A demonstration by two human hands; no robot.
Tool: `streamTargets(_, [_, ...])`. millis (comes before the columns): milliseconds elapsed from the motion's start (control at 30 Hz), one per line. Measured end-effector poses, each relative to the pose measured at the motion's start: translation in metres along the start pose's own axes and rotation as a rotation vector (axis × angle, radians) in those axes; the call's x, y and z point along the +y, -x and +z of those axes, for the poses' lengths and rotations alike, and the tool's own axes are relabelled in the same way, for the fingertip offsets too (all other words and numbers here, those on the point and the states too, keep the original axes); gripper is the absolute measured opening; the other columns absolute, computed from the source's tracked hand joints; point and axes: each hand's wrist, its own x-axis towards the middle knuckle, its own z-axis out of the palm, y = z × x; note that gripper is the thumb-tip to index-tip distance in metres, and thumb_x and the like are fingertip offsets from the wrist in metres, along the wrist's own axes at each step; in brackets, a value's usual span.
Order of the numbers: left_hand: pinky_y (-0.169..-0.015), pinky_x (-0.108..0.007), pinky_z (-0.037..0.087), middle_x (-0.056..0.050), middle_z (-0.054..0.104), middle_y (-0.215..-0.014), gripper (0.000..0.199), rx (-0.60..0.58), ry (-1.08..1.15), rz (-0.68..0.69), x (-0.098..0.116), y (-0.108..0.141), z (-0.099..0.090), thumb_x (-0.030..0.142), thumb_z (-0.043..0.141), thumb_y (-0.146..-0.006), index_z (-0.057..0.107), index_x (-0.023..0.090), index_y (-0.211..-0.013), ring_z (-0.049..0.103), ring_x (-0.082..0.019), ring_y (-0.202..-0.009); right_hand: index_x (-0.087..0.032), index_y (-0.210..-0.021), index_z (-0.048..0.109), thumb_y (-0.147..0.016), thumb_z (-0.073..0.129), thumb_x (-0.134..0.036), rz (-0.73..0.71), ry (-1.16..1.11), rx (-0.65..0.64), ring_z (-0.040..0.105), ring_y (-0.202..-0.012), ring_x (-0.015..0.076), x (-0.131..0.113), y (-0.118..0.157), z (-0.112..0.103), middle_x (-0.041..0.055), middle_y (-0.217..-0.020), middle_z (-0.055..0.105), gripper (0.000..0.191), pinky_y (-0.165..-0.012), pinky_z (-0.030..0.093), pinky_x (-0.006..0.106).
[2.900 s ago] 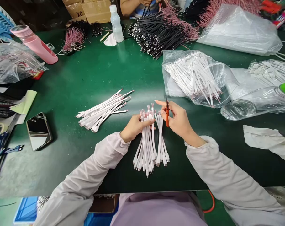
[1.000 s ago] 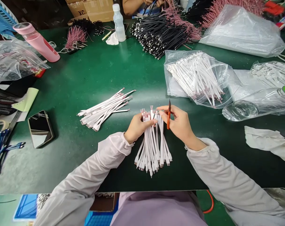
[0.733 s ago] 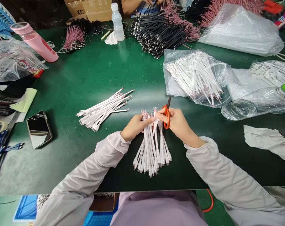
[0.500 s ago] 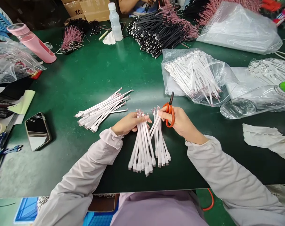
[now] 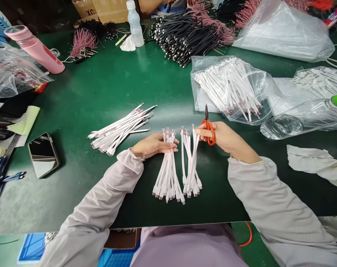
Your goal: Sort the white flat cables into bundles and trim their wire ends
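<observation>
Directly under the left hand (image 5: 154, 145), a bundle of white flat cables (image 5: 167, 181), its pink-wired ends toward 12 o'clock, the palm down and the fingers open across those ends. At 3 o'clock from it, a second bundle (image 5: 190, 174), its top just beside the right hand (image 5: 222, 135), closed around orange-handled scissors (image 5: 208, 128), blades shut and upright. Farther out, a loose cable pile (image 5: 118, 129) at 10 o'clock; a clear bag of cables (image 5: 229, 87) at 1 o'clock.
</observation>
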Motion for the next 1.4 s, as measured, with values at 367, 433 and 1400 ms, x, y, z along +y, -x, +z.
streamTargets(367, [-0.056,-0.018,0.048,-0.006,0.071,-0.083,0.022,0.24,0.076,0.151,-0.016,-0.007,0.022,0.022,0.082,-0.067,0.07,0.011,-0.082,0.069,-0.016,-0.078,-0.018,-0.109,0.073,-0.082,0.053,-0.018,-0.544,0.325,0.192,0.066,-0.078,0.0196,0.01,0.011,0.046,0.0066,-0.093,0.073,0.034,-0.07,0.051,0.03])
streamTargets(433, [-0.055,-0.018,0.048,-0.006,0.07,-0.08,0.025,0.256,0.071,0.176,-0.018,-0.008,0.022,0.024,0.082,-0.066,0.07,0.011,-0.084,0.068,-0.015,-0.077,-0.019,-0.109,0.073,-0.082,0.052,-0.016,-0.575,0.347,0.216,0.065,-0.075,0.0186,0.012,0.01,0.047,0.006,-0.092,0.073,0.034,-0.069,0.051,0.03])
streamTargets(1400, [-0.057,-0.022,0.047,-0.001,0.059,-0.073,0.037,0.321,-0.018,0.301,-0.021,-0.006,0.031,0.041,0.083,-0.058,0.07,0.013,-0.079,0.051,-0.01,-0.067,-0.021,-0.101,0.072,-0.082,0.051,-0.016,-0.617,0.373,0.403,0.059,-0.066,0.0155,0.006,0.011,0.05,0.0034,-0.079,0.068,0.029,-0.064,0.048,0.029])
